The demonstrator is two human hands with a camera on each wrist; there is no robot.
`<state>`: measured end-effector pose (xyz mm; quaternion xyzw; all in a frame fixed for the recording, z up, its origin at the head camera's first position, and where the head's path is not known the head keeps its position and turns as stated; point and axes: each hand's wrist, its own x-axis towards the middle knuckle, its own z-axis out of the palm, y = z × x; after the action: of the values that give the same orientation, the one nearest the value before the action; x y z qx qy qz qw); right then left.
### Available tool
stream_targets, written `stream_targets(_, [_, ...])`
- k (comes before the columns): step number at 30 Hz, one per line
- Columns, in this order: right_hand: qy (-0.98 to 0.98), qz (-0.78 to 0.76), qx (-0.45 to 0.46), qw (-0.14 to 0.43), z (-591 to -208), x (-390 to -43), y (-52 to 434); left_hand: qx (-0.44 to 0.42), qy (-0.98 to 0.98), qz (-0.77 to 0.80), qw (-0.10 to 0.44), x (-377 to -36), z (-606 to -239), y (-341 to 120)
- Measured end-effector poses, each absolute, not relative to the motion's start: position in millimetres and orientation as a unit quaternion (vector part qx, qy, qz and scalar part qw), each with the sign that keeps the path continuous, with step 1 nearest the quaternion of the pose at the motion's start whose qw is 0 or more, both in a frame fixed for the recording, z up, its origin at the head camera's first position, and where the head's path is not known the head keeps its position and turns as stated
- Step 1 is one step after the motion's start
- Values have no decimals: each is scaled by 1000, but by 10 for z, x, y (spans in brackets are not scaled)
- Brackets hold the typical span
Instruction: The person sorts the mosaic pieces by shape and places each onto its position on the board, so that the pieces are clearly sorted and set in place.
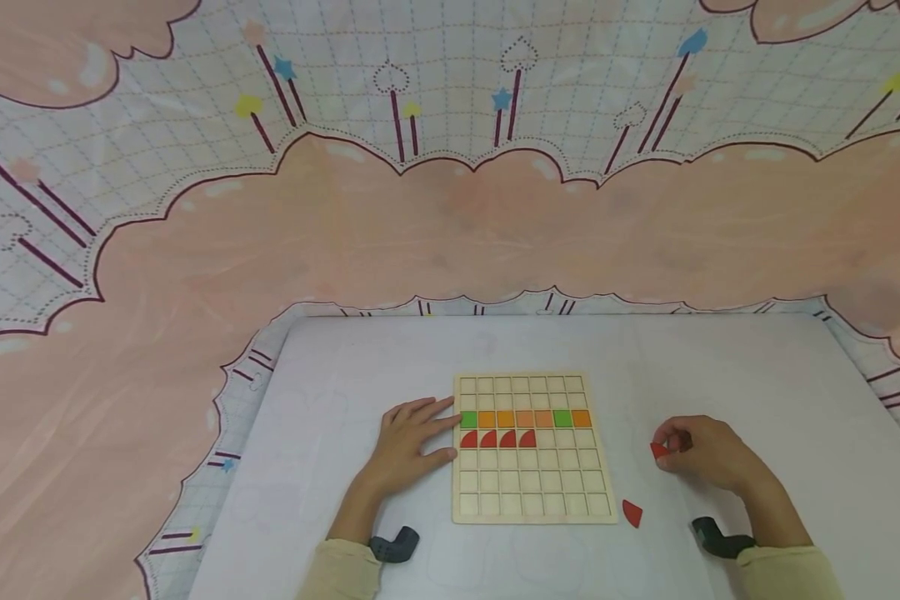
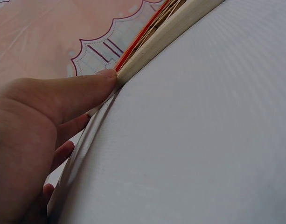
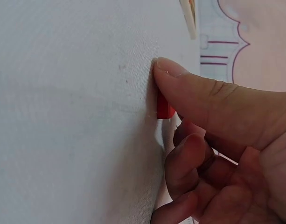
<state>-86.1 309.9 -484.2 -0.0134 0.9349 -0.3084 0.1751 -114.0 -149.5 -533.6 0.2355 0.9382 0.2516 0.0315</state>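
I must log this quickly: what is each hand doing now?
Left hand: open, fingers resting against the wooden board.
Right hand: pinching a red piece.

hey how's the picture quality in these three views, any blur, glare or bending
Head view: even soft light, no glare, wide-angle bending of the backdrop; the wooden grid board is sharp. Left wrist view: left hand is close and soft, board edge clearer. Right wrist view: right hand dim and slightly blurred, pinching a red piece.

One board (image 1: pixel 534 500), six red pieces (image 1: pixel 632 513), seven squares (image 1: pixel 506 418)
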Motion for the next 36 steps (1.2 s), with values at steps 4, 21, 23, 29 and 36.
stream_targets(4, [935, -309, -11, 175, -4849, -861, 3088, 233, 939, 250, 38, -1141, -5333, -1496])
stream_targets(21, [891, -407, -34, 199, -4860, -894, 2978, 233, 939, 250, 41, -1139, -5344, -1506])
stream_targets(23, [879, -430, -29, 203, -4858, -915, 2924, 232, 939, 250, 41, -1140, -5338, -1506])
stream_targets(29, [858, -468, -24, 211, -4880, -1000, 2749, 233, 939, 252, 37, -1142, -5324, -1509])
stream_targets(36, [841, -497, -54, 208, -4860, -1079, 2533, 235, 939, 250, 39, -1148, -5336, -1501])
